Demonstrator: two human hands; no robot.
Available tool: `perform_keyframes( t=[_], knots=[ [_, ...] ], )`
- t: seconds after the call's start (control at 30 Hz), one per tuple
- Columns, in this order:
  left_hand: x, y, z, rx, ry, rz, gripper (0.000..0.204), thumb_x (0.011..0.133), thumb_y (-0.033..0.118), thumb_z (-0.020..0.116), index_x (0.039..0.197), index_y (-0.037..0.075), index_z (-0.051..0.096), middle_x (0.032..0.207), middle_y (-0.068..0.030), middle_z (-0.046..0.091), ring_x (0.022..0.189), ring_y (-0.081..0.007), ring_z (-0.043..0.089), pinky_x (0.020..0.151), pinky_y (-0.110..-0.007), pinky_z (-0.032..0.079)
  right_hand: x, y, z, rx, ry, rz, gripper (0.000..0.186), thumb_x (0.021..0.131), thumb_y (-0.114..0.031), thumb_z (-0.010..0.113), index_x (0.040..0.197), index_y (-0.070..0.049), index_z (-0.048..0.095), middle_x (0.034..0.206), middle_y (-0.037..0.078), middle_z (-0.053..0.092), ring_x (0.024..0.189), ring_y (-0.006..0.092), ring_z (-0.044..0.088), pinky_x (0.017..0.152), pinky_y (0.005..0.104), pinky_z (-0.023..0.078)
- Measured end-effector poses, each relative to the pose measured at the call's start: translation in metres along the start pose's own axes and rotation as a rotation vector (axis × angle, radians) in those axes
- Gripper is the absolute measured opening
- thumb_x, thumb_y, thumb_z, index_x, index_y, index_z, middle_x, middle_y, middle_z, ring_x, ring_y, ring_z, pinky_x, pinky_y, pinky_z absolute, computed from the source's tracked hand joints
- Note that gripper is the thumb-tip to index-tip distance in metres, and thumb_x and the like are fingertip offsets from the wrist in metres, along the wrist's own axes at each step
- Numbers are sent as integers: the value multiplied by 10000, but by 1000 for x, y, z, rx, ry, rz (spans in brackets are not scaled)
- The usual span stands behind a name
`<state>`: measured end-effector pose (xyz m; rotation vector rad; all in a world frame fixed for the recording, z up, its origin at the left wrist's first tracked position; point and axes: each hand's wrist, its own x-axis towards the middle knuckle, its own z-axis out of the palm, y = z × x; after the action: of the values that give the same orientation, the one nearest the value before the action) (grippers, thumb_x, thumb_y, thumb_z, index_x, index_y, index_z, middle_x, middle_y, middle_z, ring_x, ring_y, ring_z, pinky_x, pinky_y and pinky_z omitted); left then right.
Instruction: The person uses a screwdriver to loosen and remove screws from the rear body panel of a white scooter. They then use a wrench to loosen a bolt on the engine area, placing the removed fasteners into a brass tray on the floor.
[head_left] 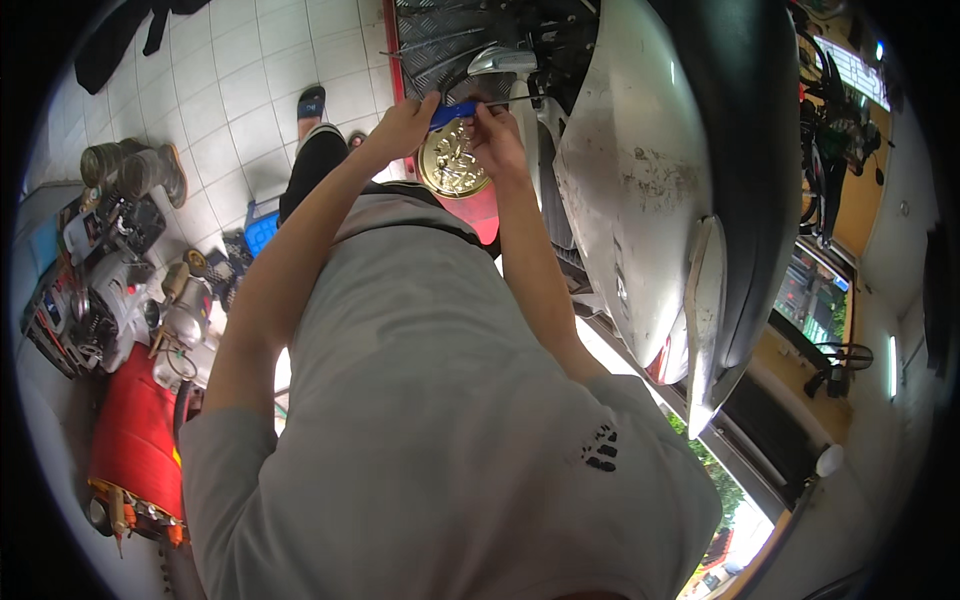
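A blue-handled screwdriver [452,114] lies level between my two hands. My left hand [408,126] is closed on the rear end of its handle. Fingers of my right hand [498,142] pinch the front of the handle, close to the thin dark shaft. That shaft points right, toward the scooter [640,130], which has scuffed white side panels and a long black seat. Its tip ends among dark parts beside the panel, and I cannot tell what it touches. Below my hands sits a round gold-coloured dish [440,172] with a shiny, uneven surface.
A dark ribbed mat [430,50] with a red edge lies ahead, with long thin tools on it. Engine parts [120,290] and a red cylinder [140,430] crowd the left. A sandalled foot [311,103] rests on the white tiles [240,60]. More motorbikes [835,130] stand far right.
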<state>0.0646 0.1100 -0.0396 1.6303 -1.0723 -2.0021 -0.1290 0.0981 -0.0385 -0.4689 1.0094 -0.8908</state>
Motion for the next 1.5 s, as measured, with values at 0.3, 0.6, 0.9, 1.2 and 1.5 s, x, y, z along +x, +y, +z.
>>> perform_keyframes(
  t=[0.3, 0.6, 0.9, 1.2, 1.5],
  knots=[
    [9, -20, 13, -120, 238, 416, 489, 860, 401, 621, 1024, -50, 525, 744, -159, 624, 670, -237, 622, 633, -360, 482, 9, -11, 0, -103, 168, 98, 206, 904, -168, 621, 999, -15, 521, 872, 60, 590, 722, 139, 586, 581, 230, 486],
    [21, 3, -9, -50, 119, 124, 489, 898, 431, 538, 857, -48, 629, 623, -138, 600, 630, -232, 639, 569, -338, 487, 24, -10, -16, -138, 99, 133, 150, 916, -133, 600, 968, -4, 546, 816, 62, 600, 653, 126, 581, 550, 221, 481],
    [24, 5, -11, -40, 25, 174, 453, 852, 397, 622, 914, -51, 637, 676, -132, 608, 634, -207, 620, 577, -338, 483, 17, -18, 17, -96, 162, 121, 173, 906, -127, 612, 979, 17, 550, 822, 72, 611, 644, 129, 591, 544, 202, 484],
    [25, -3, 9, 357, 358, 644, 375, 831, 329, 658, 960, -23, 661, 674, -162, 634, 605, -288, 614, 618, -351, 484, 22, -2, -25, -162, 191, 105, 170, 912, -151, 607, 975, 1, 565, 812, 66, 613, 632, 130, 586, 522, 217, 473],
    [16, 6, 4, 340, 200, 583, 339, 818, 328, 656, 970, 25, 648, 819, -159, 655, 771, -346, 628, 708, -429, 491, 20, -12, -17, -92, 261, 33, 141, 935, -146, 565, 948, -6, 572, 838, 85, 637, 682, 140, 602, 589, 211, 506]
  ],
)
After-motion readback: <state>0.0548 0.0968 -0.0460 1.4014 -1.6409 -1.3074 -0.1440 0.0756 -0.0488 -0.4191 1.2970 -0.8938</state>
